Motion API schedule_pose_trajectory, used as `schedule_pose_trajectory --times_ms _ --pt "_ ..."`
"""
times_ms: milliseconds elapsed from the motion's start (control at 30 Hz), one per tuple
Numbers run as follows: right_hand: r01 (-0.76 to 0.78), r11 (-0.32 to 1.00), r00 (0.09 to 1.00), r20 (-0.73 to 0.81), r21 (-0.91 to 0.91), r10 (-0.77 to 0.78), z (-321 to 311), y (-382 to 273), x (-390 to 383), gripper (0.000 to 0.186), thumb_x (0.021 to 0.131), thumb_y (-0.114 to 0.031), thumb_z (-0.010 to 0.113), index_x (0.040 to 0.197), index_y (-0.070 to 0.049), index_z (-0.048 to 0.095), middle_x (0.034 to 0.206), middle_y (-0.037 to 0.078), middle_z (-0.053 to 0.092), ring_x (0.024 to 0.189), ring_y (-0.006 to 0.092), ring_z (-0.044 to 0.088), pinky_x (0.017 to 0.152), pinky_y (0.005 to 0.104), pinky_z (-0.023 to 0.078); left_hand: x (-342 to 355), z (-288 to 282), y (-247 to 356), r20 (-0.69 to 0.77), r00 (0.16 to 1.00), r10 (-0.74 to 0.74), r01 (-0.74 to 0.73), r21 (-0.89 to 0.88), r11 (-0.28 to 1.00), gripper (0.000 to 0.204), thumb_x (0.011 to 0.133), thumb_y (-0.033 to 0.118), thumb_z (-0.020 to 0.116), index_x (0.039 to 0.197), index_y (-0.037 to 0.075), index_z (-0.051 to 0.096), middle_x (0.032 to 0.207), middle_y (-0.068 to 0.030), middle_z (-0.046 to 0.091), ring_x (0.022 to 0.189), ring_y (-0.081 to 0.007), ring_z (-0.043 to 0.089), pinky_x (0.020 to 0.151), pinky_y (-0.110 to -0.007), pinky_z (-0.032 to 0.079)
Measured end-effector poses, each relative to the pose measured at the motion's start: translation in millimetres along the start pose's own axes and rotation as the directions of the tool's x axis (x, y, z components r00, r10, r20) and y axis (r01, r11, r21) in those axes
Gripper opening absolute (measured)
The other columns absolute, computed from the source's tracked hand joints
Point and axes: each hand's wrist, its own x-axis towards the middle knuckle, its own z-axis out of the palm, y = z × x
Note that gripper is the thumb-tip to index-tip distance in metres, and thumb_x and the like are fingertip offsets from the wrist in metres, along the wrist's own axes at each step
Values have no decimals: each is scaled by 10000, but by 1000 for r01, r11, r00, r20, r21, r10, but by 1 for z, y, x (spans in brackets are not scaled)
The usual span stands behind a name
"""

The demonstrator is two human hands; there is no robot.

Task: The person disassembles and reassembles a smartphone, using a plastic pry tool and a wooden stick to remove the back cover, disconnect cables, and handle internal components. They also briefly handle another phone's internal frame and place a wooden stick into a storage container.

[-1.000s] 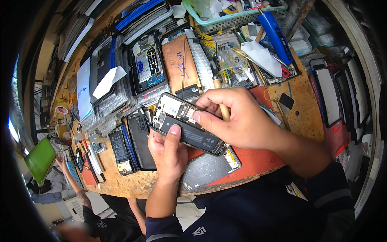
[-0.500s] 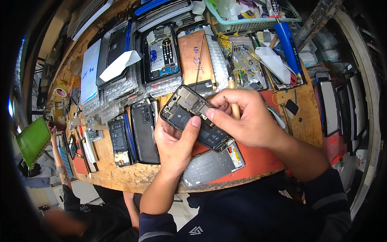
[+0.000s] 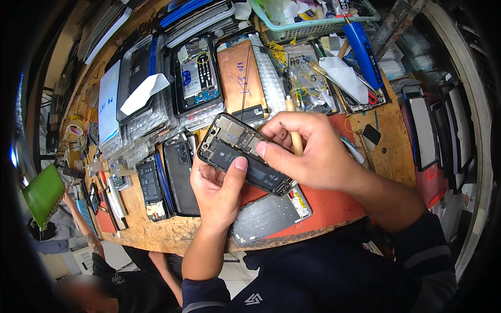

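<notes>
An opened phone [image 3: 255, 169], its black batteries and circuit board bare, is held tilted above the bench. My left hand [image 3: 216, 195] is closed round its near left edge, the thumb pressing on the battery. Across the phone, my right hand [image 3: 313, 151] is closed, its thumb tip on the board by the far edge. A tool with a light wooden handle [image 3: 296, 140] is tucked in the right hand's fingers; where its tip lies is hidden. Below the phone, a dark grey perforated panel [image 3: 266, 219] lies on a red mat [image 3: 334, 203].
Left of the phone lie a black phone back [image 3: 180, 172] and another opened phone [image 3: 151, 188]. Behind, phone parts rest on bubble wrap [image 3: 269, 78], near a copper-coloured panel [image 3: 237, 73], a blue pen-shaped tool [image 3: 364, 55] and a green basket [image 3: 313, 28]. A co-worker's arm [image 3: 81, 221] is at left.
The whole view has shifted slightly, so the bench items appear further left. Both hands keep their hold on the phone. A small silvery piece beside my right thumb no longer shows.
</notes>
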Motion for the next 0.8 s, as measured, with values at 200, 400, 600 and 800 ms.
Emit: schedule_pose_trajectory --times_ms 200,400,600,800 --pt "62 983 996 -46 -174 -71 2 2 -2 138 935 -57 822 970 19 713 804 11 692 713 29 564 618 253 470 -5 5 -1 47 999 1 -2 31 1000 442 997 -23 752 1396 -30 564 1296 -114 706 1177 -166 684 1056 -322 541" --pt "114 985 992 -40 -126 -120 1 5 2 134 970 -72 804 940 24 714 774 15 688 684 24 536 571 265 438 -5 5 -1 62 998 -12 13 -3 1000 424 997 -31 745 1383 -25 571 1280 -114 713 1161 -156 686 1055 -325 546" --pt "17 1000 1000 -11 -26 -17 0 2 1 139 1003 -91 784 945 22 726 761 -21 683 674 -4 513 558 238 409 -4 5 1 57 998 -38 37 9 999 399 1001 -22 743 1367 -28 583 1257 -115 725 1131 -155 703 1034 -325 560" --pt "-136 983 991 30 120 133 -2 -3 4 161 979 -43 764 851 48 728 724 34 700 662 30 576 545 269 439 -4 8 3 38 997 -73 72 10 997 367 1012 3 739 1347 -35 593 1231 -118 731 1097 -152 714 992 -318 580"
